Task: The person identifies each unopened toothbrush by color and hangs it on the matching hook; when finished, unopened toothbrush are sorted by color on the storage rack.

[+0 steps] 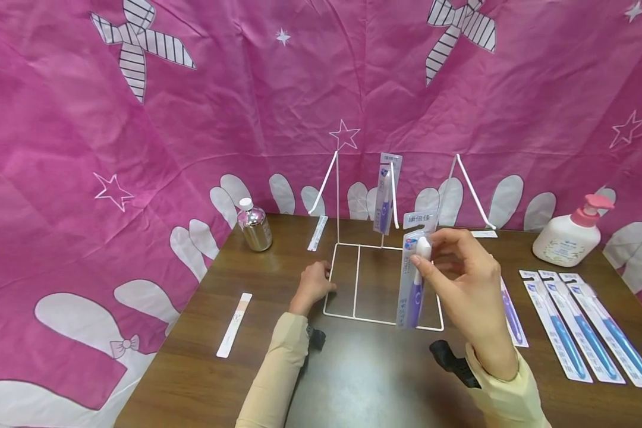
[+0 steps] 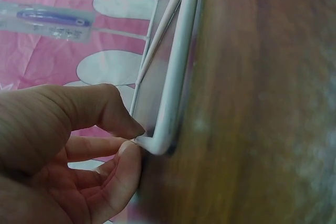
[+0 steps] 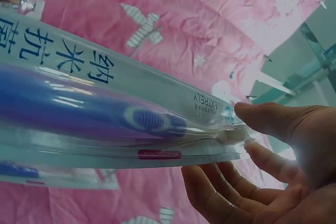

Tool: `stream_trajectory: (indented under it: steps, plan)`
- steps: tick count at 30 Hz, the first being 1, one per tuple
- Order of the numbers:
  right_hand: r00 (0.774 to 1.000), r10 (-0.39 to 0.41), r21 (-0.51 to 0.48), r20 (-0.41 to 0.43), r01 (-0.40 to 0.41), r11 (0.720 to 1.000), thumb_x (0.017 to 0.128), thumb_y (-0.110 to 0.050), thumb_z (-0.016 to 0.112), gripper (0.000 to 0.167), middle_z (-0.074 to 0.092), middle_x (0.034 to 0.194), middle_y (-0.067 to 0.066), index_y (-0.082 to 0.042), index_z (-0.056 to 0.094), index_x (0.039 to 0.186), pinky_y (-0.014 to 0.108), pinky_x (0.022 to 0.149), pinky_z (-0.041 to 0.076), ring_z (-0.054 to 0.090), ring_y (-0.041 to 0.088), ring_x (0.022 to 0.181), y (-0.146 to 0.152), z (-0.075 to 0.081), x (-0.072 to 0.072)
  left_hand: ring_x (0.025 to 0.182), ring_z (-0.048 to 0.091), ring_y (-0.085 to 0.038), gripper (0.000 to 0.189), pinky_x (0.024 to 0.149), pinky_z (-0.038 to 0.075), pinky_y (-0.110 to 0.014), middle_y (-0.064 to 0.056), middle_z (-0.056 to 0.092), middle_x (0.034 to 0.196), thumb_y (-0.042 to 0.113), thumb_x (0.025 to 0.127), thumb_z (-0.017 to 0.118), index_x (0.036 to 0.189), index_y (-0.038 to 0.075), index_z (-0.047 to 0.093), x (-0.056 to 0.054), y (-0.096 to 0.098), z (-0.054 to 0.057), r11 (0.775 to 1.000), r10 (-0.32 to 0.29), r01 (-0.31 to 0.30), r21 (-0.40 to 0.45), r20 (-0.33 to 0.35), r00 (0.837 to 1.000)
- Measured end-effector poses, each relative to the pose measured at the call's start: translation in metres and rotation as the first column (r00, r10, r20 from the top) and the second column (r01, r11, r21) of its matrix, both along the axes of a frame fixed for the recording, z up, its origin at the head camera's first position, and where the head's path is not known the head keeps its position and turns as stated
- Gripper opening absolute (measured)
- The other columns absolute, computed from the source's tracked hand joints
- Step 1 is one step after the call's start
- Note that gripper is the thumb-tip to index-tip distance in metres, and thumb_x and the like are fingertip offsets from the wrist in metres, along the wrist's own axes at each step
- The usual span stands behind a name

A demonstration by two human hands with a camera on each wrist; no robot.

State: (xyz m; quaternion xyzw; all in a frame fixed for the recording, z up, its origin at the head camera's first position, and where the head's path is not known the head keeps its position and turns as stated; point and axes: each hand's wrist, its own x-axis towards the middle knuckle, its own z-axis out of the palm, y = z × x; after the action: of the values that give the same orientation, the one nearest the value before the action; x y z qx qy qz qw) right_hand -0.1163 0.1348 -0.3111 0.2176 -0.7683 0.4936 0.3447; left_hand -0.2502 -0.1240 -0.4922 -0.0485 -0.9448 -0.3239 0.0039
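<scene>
A pink cloth (image 1: 278,119) hangs behind a brown tabletop (image 1: 192,380), where a white wire rack (image 1: 374,321) stands toward the back edge, its base pinched at the left side by the left hand (image 1: 315,282). Over that base the right hand (image 1: 471,279) grasps a purple toothbrush pack (image 1: 413,297) by its upper part, nearly upright, with a hanging purple pack (image 1: 384,202) on the middle prong behind it. A pump bottle (image 1: 567,241) stands near the back right corner, three blue toothbrush packs (image 1: 582,327) lie along the right edge, a silver bottle (image 1: 255,229) stands by the back left corner, and a narrow white strip (image 1: 234,326) lies near the left edge.
</scene>
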Motion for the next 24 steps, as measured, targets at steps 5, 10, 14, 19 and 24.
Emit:
stream_trajectory:
  steps: [5, 10, 14, 19, 24]
  plan:
    - [1.0, -0.019, 0.062, -0.003, 0.019, 0.998, 0.074, 0.009, 0.084, 0.041, 0.065, 0.09, 0.008, 0.003, 0.062, 0.108, 0.012, 0.066, 0.05, 0.06, 0.003, 0.076, -0.008, -0.004, -0.004, 0.076, 0.057, -0.025, 0.043, 0.072, 0.049, -0.042, -0.004, 0.063, 0.084, 0.005, 0.068, 0.083, 0.108, -0.001, 0.069, 0.001, -0.001, 0.0, 1.0, 0.011, -0.011, 0.01, 0.015, 1.0]
    - [1.0, -0.021, 0.076, -0.013, 0.022, 0.997, 0.073, 0.009, 0.084, 0.041, 0.065, 0.09, 0.007, 0.003, 0.062, 0.108, 0.012, 0.065, 0.05, 0.061, 0.008, 0.076, -0.011, -0.006, -0.009, 0.076, 0.058, -0.024, 0.043, 0.073, 0.049, -0.041, -0.004, 0.064, 0.085, 0.005, 0.068, 0.083, 0.109, -0.001, 0.069, 0.0, -0.001, 0.0, 1.0, 0.01, -0.01, 0.01, 0.012, 1.0]
    - [1.0, -0.017, 0.078, 0.006, 0.016, 0.997, 0.073, 0.009, 0.085, 0.041, 0.064, 0.09, 0.008, 0.003, 0.062, 0.106, 0.012, 0.066, 0.05, 0.061, 0.008, 0.076, -0.013, -0.009, -0.012, 0.076, 0.057, -0.024, 0.043, 0.073, 0.049, -0.041, -0.005, 0.064, 0.085, 0.004, 0.068, 0.083, 0.109, -0.001, 0.069, 0.0, 0.0, 0.0, 1.0, 0.012, -0.012, 0.005, 0.014, 1.0]
    - [1.0, -0.004, 0.066, 0.01, 0.003, 0.998, 0.073, 0.008, 0.085, 0.04, 0.063, 0.089, 0.008, 0.003, 0.062, 0.105, 0.012, 0.066, 0.05, 0.061, 0.01, 0.076, -0.016, -0.012, -0.018, 0.075, 0.056, -0.024, 0.042, 0.071, 0.048, -0.041, -0.005, 0.063, 0.084, 0.005, 0.068, 0.083, 0.107, -0.001, 0.069, 0.001, 0.0, 0.002, 1.0, 0.009, -0.009, 0.003, 0.013, 1.0]
    - [1.0, -0.008, 0.066, 0.01, 0.007, 0.998, 0.074, 0.007, 0.085, 0.038, 0.063, 0.088, 0.008, 0.003, 0.062, 0.104, 0.012, 0.066, 0.05, 0.061, 0.014, 0.078, -0.019, -0.014, -0.024, 0.075, 0.056, -0.025, 0.041, 0.071, 0.048, -0.041, -0.005, 0.063, 0.083, 0.005, 0.068, 0.083, 0.106, 0.0, 0.069, 0.0, -0.001, 0.001, 1.0, 0.003, -0.003, 0.009, 0.011, 1.0]
